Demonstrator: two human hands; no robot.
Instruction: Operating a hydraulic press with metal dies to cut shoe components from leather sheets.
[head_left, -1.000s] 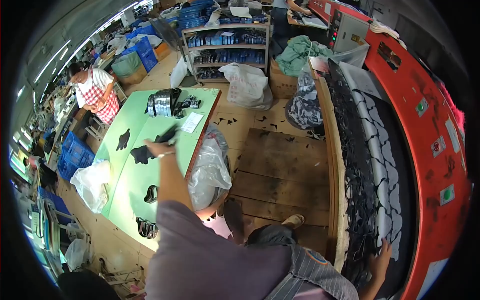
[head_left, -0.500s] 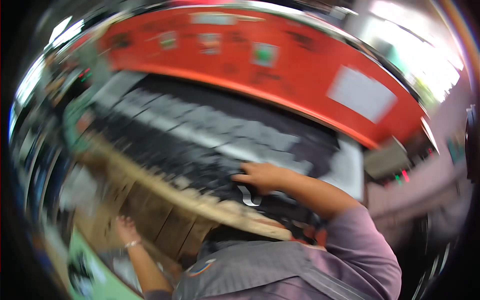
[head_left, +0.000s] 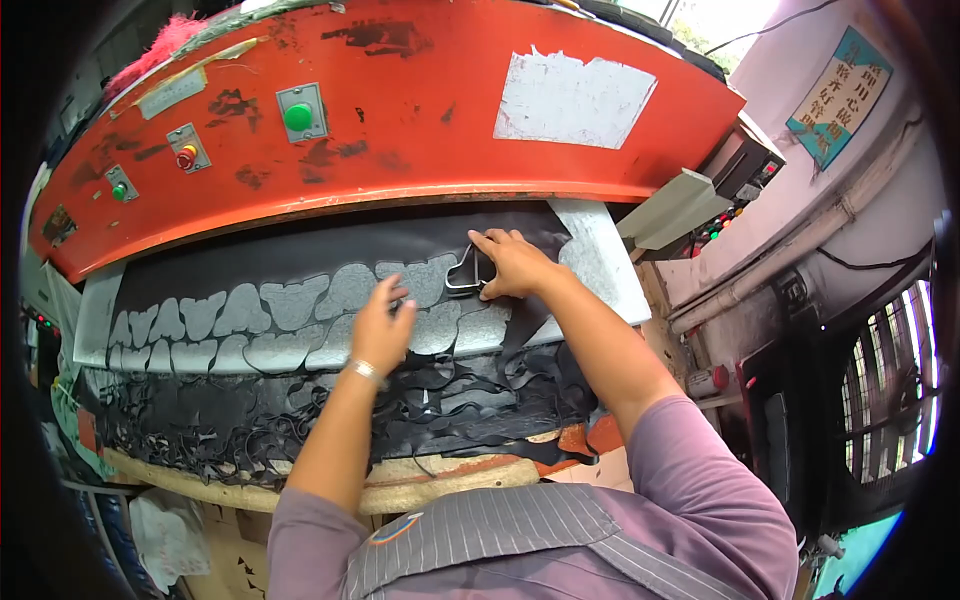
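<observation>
- under the red press head [head_left: 400,110], right hand [head_left: 512,265] is pinching the metal cutting die [head_left: 468,272], seating it on uncut black sheet [head_left: 330,262].
- left hand [head_left: 382,328] is pressing flat, fingers spread, likely keeping the sheet from shifting.
- cut-out scrap [head_left: 300,420] is hanging off the bench edge.

press bed [head_left: 600,250]; blk sheet [head_left: 300,255] w/ cutouts; scrap strips [head_left: 250,420]

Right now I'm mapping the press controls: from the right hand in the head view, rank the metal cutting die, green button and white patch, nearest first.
From the right hand:
1. Metal cutting die, at its fingers.
2. White patch, above on the red housing.
3. Green button, up left.
</observation>
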